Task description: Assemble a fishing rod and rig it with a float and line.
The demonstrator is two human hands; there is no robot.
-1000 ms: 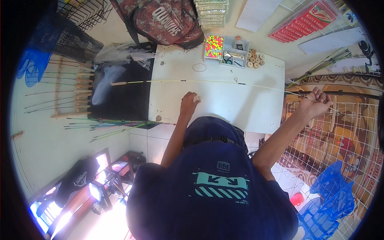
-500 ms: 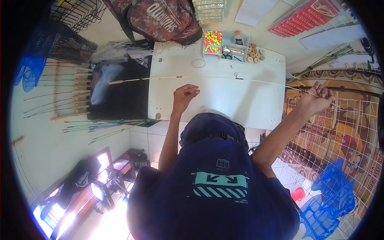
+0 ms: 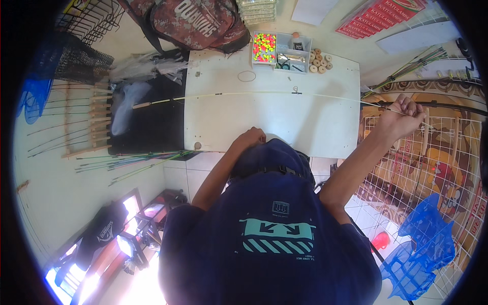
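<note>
Over the white counter (image 3: 218,119) runs a thin rod (image 3: 254,93), pinched in the right hand (image 3: 404,113); whether the left hand (image 3: 250,136) grips is unclear.

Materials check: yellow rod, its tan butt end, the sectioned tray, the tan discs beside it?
Yellow rod: possibly fiberglass or similar composite; slim, smooth-looking, evenly colored.
Tan butt end: cork or bare wood, seemingly matte; too small to show grain.
Sectioned tray: likely molded plastic; pale, thin, smooth walls.
Tan discs: wood or cork, matte; dull tan, small center holes.
</note>
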